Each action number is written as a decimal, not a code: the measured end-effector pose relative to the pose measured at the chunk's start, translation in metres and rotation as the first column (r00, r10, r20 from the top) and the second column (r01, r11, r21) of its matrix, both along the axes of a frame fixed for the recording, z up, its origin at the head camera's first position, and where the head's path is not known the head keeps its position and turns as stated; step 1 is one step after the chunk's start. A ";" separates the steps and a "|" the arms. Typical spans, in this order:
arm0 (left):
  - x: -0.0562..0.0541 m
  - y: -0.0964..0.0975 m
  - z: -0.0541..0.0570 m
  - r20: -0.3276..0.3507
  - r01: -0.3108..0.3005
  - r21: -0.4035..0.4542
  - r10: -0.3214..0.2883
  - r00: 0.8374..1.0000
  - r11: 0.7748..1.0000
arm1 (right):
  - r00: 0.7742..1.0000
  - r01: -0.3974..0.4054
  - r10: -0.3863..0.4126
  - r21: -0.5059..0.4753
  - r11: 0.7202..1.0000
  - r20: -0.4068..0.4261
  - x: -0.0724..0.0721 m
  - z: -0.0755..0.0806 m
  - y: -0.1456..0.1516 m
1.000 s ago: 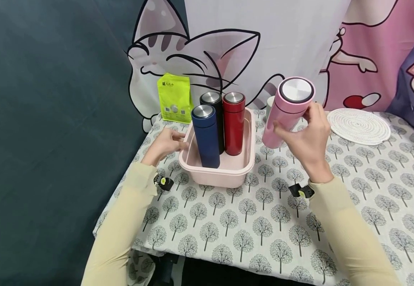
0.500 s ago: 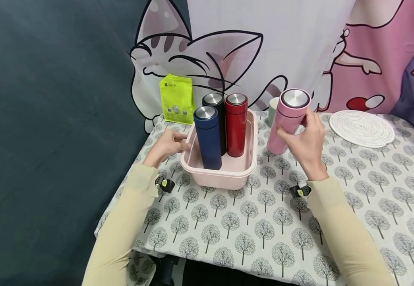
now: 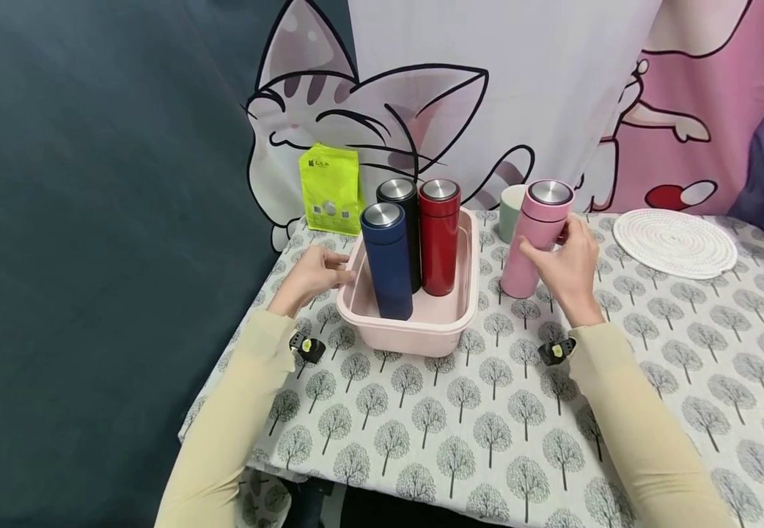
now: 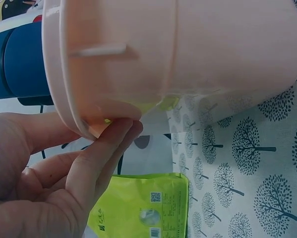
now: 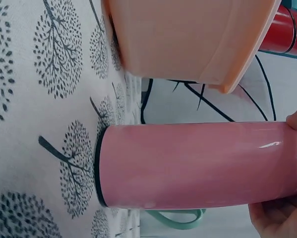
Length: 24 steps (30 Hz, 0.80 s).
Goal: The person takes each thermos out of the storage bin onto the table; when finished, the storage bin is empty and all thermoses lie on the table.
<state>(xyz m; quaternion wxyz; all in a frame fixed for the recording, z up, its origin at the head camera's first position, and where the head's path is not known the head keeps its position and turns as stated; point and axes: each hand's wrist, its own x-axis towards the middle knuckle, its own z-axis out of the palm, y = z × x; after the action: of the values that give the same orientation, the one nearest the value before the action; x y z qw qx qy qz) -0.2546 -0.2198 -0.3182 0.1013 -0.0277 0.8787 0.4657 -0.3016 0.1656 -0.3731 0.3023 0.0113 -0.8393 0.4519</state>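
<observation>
My right hand (image 3: 570, 268) grips a pink thermos bottle (image 3: 534, 246) around its upper part. In the right wrist view the bottle's dark base rim meets the tablecloth, and it stands upright. To its left is a pale pink plastic basin (image 3: 415, 339). My left hand (image 3: 311, 279) pinches the basin's left rim, with fingers under the lip in the left wrist view. Inside the basin stand three thermos bottles with steel-topped lids: a blue one (image 3: 388, 271) in front, a black one (image 3: 415, 235) partly hidden behind it, and a red one (image 3: 439, 246) on the right.
A lime-green pouch (image 3: 331, 191) stands behind the basin at the left. Behind the pink bottle is a pale green mug (image 3: 509, 209), partly covered. A round white woven mat (image 3: 674, 243) lies at the back right. The tree-patterned tablecloth (image 3: 448, 440) ends at the front edge.
My right hand has lowered the pink bottle from a tilted position in the air to upright on the table. The left hand has stayed on the basin's rim.
</observation>
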 end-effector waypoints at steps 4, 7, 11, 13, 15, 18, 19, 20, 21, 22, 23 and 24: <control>0.002 0.000 -0.002 -0.003 0.008 -0.003 -0.008 1.000 1.000 | 0.998 -0.001 0.001 0.001 1.000 0.070 -0.002 -0.001 0.003; 0.002 0.000 -0.002 -0.010 0.001 0.000 -0.001 1.000 1.000 | 0.995 -0.033 0.032 0.017 0.999 0.100 -0.004 0.001 0.004; 0.003 0.000 -0.004 -0.024 0.004 0.016 -0.003 1.000 1.000 | 0.993 -0.054 0.052 0.016 0.998 0.107 -0.003 0.002 0.006; 0.004 0.001 -0.006 -0.024 0.009 0.023 -0.008 1.000 1.000 | 0.994 -0.055 0.054 0.014 0.998 0.094 -0.002 0.002 0.007; 0.005 0.001 -0.007 -0.024 0.010 0.025 -0.010 1.000 1.000 | 0.994 -0.062 0.059 0.032 0.998 0.087 -0.003 0.002 0.007; 0.005 0.000 -0.007 -0.030 0.001 0.031 0.000 1.000 1.000 | 0.991 -0.087 0.080 0.058 0.995 0.105 -0.006 0.005 0.006; 0.005 0.000 -0.006 -0.033 -0.005 0.031 0.006 0.999 1.000 | 0.989 -0.096 0.088 0.064 0.993 0.119 -0.007 0.006 0.005; 0.005 0.000 -0.006 -0.036 -0.012 0.029 0.013 0.999 1.000 | 0.986 -0.102 0.092 0.071 0.992 0.136 -0.007 0.007 0.005; 0.005 0.000 -0.006 -0.039 -0.014 0.025 0.015 0.999 1.000 | 0.983 -0.108 0.096 0.072 0.992 0.154 -0.006 0.008 0.005; 0.005 0.000 -0.006 -0.037 -0.015 0.018 0.016 0.999 1.000 | 0.980 -0.113 0.101 0.065 0.991 0.170 -0.005 0.009 0.006; 0.004 0.001 -0.006 -0.037 -0.009 0.011 0.010 0.999 1.000 | 0.977 -0.118 0.107 0.050 0.992 0.187 -0.003 0.009 0.007; 0.004 0.003 -0.007 -0.033 -0.010 0.007 0.010 0.999 1.000 | 0.974 -0.119 0.112 0.027 0.992 0.196 0.000 0.009 0.008</control>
<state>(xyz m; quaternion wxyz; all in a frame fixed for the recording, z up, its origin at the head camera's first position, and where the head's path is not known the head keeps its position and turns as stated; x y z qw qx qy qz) -0.2510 -0.2173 -0.3248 0.0845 -0.0238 0.8785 0.4697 -0.3014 0.1735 -0.3640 0.1921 0.0219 -0.8712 0.4513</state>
